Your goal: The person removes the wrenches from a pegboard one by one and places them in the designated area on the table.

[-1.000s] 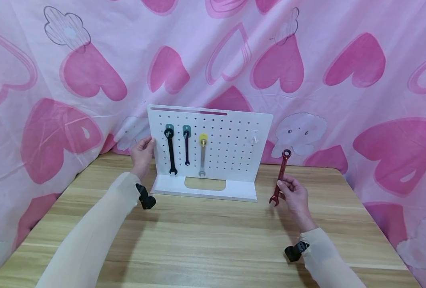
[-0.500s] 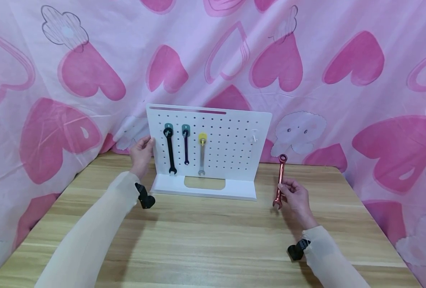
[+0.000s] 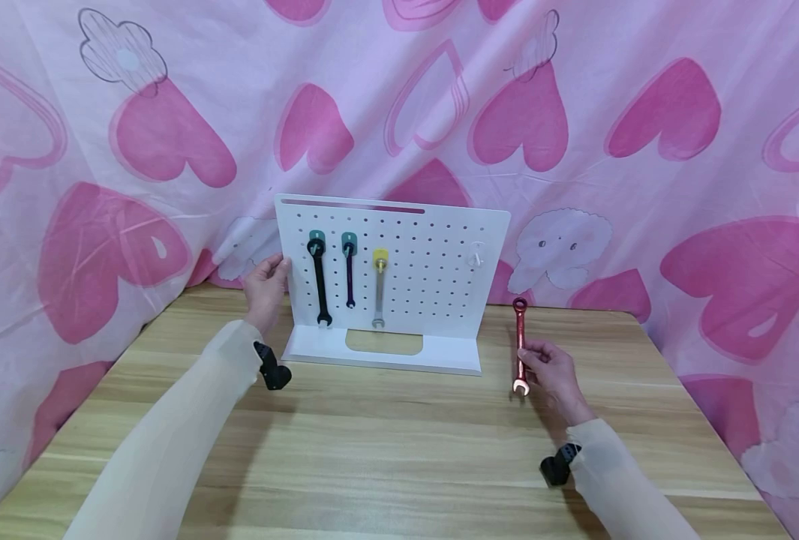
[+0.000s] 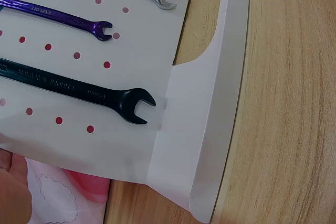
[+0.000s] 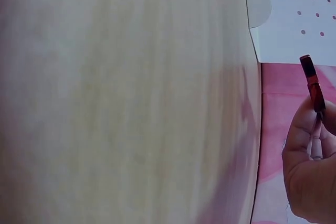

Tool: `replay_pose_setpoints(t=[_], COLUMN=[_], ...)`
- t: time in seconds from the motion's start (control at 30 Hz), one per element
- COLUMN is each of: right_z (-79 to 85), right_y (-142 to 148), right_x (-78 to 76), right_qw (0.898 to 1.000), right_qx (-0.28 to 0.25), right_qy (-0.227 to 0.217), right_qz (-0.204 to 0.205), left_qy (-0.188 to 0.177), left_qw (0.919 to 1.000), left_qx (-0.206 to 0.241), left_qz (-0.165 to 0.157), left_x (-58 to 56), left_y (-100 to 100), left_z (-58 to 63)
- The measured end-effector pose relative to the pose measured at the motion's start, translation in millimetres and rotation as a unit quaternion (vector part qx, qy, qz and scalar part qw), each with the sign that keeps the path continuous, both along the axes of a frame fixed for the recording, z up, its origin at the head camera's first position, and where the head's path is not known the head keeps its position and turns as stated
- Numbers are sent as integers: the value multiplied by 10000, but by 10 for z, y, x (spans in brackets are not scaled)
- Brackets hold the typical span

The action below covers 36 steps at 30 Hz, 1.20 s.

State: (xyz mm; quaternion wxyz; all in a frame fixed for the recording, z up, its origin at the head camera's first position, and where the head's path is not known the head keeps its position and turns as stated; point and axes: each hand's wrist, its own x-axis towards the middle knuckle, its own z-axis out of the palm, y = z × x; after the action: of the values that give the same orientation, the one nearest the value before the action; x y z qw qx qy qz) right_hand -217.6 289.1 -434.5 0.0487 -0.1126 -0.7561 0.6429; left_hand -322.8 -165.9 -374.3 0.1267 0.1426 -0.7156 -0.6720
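A red combination wrench (image 3: 520, 330) is pinched near its lower half between the thumb and fingers of my right hand (image 3: 554, 375). It stands nearly upright to the right of the white pegboard (image 3: 433, 262), ring end up and open end down. In the right wrist view, only one end of the wrench (image 5: 312, 80) pokes out past the fingers. My left hand (image 3: 265, 292) grips the pegboard's left edge. On the board hang a black wrench (image 3: 320, 289), a purple wrench (image 3: 349, 281) and a silver wrench (image 3: 379, 296), each with its open end down.
A clear hook (image 3: 476, 259) sits bare on the board's right side. Green hooks (image 3: 349, 241) and a yellow hook (image 3: 380, 257) bear the hanging wrenches. The board's base stands on a wooden table (image 3: 385, 450), with a pink heart-patterned cloth (image 3: 595, 45) behind.
The red wrench has swung from a tilt to nearly upright, its top moving left and down. My right hand has sunk slightly. My left hand stays at the board's edge.
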Motion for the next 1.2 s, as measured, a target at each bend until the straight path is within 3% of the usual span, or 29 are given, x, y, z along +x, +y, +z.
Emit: replay_pose_setpoints(t=[0.43,1.2], right_z=[5,-38], right_y=[43,31], right_x=[-31,-83], right_qw=[9933,9907], right_qx=[906,721], right_qy=[-552,-1020], right_qz=[452,538], left_qy=[-12,-33], left_qw=[10000,10000], left_qx=[25,73], left_qz=[7,-3], left_x=[-1,-4], left_y=[10,-11], left_z=[16,2])
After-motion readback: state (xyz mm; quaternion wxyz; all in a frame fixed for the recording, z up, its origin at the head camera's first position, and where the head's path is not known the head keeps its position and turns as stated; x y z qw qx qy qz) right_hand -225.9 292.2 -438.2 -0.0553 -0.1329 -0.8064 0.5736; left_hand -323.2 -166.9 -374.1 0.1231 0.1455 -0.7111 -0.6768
